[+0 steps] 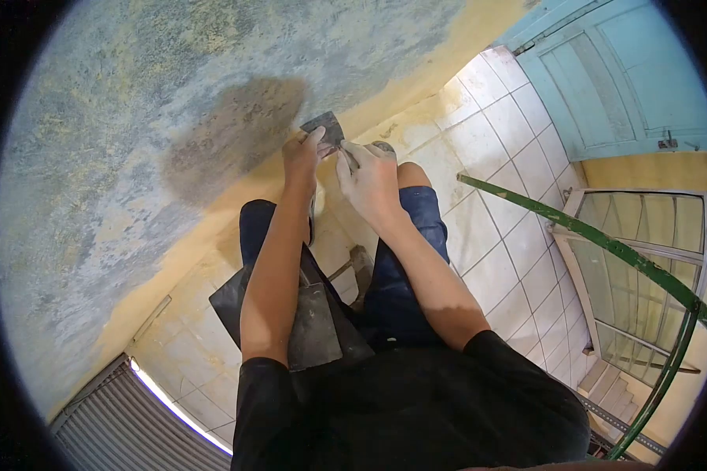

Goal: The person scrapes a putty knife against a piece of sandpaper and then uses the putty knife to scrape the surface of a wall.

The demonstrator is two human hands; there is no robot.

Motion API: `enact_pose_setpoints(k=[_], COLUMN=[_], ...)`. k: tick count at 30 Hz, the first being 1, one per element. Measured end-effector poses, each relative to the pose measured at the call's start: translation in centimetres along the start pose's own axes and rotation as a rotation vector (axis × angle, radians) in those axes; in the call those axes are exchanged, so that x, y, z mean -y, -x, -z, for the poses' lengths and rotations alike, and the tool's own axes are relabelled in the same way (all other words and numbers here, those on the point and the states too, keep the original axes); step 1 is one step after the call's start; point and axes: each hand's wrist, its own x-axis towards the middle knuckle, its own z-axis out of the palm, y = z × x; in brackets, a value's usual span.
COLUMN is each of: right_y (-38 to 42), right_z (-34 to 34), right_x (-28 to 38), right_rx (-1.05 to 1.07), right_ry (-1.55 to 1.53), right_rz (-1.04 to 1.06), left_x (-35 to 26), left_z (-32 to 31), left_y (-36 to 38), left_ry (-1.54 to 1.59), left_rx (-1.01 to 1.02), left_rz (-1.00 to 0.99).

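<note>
We hold a putty knife (327, 128) up against the wall (133, 118), just at the right edge of a damp grey patch (236, 137). Our left hand (302, 157) pinches the lower edge of the blade between thumb and fingers; our right hand (373, 182) closes round the handle below it, fingers curled and dusted white.

The risk we judge first is to the left fingertips: they sit right on the blade's edge, and a slip or a twist from the right hand could drag the metal across them. Both hands look coated in powder or filler, which likely makes the grip less sure, so the knife could drop onto our knees or the tiled floor (495, 157).

A dark flat board (310, 330) rests across our lap under the left forearm; a sudden shift of the legs could tip it off. The green railing (605, 243) stands well apart to the right.
</note>
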Motion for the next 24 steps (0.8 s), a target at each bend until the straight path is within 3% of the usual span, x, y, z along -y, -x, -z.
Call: enact_pose_setpoints(k=[6, 8, 13, 15, 17, 19, 24], right_y=[0.2, 0.3, 0.3, 0.4, 0.1, 0.3, 0.2], right_z=[-0.4, -0.8, 0.1, 0.0, -1.1, -1.3, -0.5], right_x=[-1.3, -1.8, -0.5, -0.2, -0.8, -1.9, -0.6], right_rx=[-0.002, 0.156, 0.050, 0.016, 0.122, 0.089, 0.023], right_ry=[0.017, 0.075, 0.009, 0.005, 0.057, 0.030, -0.043], right_rz=[-0.009, -0.035, -0.020, -0.025, -0.055, -0.029, 0.009], left_x=[0.5, 1.0, 0.9, 0.7, 1.5, 1.6, 1.2], left_z=[0.0, -0.3, -0.2, 0.2, 0.5, 0.0, 0.2], left_y=[-0.8, -0.3, 0.2, -0.7, -0.7, -0.7, -1.3], left_ry=[0.004, -0.004, 0.065, 0.050, 0.033, 0.016, 0.019], left_rx=[-0.002, -0.037, 0.070, 0.076, 0.086, -0.012, 0.020], left_rz=[0.047, 0.093, -0.094, -0.066, -0.030, -0.027, -0.116])
